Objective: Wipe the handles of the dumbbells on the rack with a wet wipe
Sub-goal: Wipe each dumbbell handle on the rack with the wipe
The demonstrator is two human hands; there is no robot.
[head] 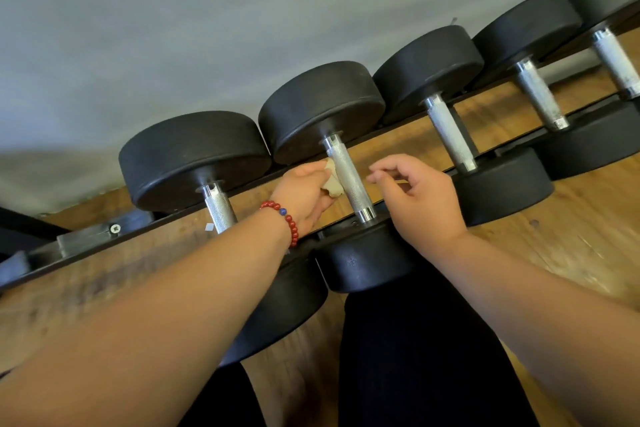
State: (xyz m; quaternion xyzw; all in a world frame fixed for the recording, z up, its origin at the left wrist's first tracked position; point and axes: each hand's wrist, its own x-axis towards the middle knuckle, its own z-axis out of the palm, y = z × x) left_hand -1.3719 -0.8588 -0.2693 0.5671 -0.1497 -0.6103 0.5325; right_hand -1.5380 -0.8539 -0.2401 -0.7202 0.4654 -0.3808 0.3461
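Observation:
Several black dumbbells with knurled silver handles lie in a row on a black rack (173,230). My left hand (303,196), with a red bead bracelet on the wrist, grips a crumpled beige wet wipe (333,184) and presses it against the left side of the second dumbbell's handle (349,177). My right hand (420,198) hovers just right of that handle, fingers loosely curled and apart, holding nothing. The first dumbbell's handle (219,206) is partly hidden behind my left forearm.
More dumbbell handles (452,133) (540,97) (614,61) continue to the right along the rack. A grey wall rises behind the weights. A wooden floor (571,218) shows below the rack, and my dark trouser legs (415,357) stand close to it.

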